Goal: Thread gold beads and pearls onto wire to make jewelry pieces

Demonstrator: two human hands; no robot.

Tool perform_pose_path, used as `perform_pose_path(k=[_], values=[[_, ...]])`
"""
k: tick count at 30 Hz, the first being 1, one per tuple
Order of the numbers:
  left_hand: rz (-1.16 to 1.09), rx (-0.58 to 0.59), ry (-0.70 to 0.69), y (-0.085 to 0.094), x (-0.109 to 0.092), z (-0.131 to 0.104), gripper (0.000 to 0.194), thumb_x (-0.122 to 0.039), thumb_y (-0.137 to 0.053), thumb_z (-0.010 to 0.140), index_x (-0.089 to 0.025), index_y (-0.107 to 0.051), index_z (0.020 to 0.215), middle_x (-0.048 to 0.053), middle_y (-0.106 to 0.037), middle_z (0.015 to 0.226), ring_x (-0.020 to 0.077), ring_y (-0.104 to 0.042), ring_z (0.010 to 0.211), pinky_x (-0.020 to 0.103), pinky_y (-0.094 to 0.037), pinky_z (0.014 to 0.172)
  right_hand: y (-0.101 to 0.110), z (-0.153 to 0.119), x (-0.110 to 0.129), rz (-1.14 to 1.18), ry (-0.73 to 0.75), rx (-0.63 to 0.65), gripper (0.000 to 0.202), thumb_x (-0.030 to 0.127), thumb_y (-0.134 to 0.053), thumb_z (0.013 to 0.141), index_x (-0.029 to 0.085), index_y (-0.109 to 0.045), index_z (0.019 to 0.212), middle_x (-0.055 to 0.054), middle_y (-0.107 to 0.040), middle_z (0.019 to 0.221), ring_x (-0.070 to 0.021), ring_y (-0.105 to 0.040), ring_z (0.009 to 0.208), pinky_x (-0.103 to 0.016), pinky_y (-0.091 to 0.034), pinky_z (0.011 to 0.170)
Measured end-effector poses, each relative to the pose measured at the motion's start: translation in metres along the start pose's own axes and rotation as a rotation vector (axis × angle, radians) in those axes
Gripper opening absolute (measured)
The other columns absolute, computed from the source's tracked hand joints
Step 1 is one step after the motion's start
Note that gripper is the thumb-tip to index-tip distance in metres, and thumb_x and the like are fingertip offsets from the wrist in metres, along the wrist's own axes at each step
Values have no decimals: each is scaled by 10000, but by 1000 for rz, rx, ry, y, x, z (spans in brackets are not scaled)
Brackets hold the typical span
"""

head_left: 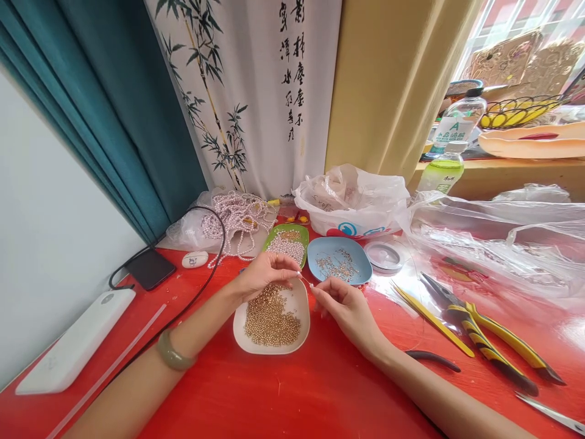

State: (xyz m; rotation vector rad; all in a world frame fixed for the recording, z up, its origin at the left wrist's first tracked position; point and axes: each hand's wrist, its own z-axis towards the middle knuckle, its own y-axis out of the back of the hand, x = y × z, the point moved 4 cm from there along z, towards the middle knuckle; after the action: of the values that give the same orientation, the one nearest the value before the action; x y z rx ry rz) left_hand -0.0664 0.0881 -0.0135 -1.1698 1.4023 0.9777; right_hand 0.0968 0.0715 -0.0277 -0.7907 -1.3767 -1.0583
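Note:
Above the white dish (304, 338) of small gold beads (269, 320), my left hand (269, 274) is closed in a pinch, palm turned down. My right hand (342, 305) pinches just right of the dish, its fingertips close to the left ones. A thin thread (306, 280) spans the short gap between both pinches. Tiny white spots show at the fingertips; whether they are beads or nails I cannot tell. Behind my hands sit a green dish (303, 235) with pearl and gold beads and a blue dish (315, 250) holding small metal pieces.
On the right lie yellow tweezers (434, 320), long-nose pliers (479, 335), a dark curved handle (434, 358) and scissor blades (551, 413). A clear tape roll (384, 257), plastic bags (356, 201) and pearl strands (233, 222) are behind. A phone (150, 268) and white power bank (75, 341) lie left.

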Motion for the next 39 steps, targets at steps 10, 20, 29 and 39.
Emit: perform_pose_path(k=[10, 20, 29, 39], values=[[16, 5, 13, -6, -2, -2, 146, -184, -721, 578, -129, -643, 689, 2, -621, 649, 89, -552, 598, 234, -440, 600, -1, 2, -2, 11, 3, 41, 227, 386, -509, 790, 187, -529, 681, 33, -528, 537, -103, -467, 476, -220, -384, 476], [35, -8, -3, -6, -4, -3, 138, -155, -717, 565, -131, -635, 673, -13, -608, 619, 80, -530, 550, 231, -411, 572, 0, 2, -4, -44, 53, 42, 198, 348, -499, 806, 190, -542, 694, 35, -507, 585, -109, -451, 532, -221, -345, 508], [72, 9, -29, -9, -5, -4, 98, -134, -699, 580, -141, -636, 654, -29, -597, 601, 76, -517, 549, 230, -405, 590, -2, 3, -1, -69, 75, 52, 185, 324, -492, 806, 189, -548, 693, 44, -489, 564, -108, -443, 539, -220, -345, 523], [91, 52, -41, -15, -1, -4, 68, -183, -681, 625, -154, -681, 687, 2, -645, 646, 93, -544, 597, 224, -409, 607, -2, 4, -5, -51, 58, 76, 181, 324, -475, 821, 178, -546, 743, 46, -515, 556, -84, -430, 448, -199, -359, 447]])
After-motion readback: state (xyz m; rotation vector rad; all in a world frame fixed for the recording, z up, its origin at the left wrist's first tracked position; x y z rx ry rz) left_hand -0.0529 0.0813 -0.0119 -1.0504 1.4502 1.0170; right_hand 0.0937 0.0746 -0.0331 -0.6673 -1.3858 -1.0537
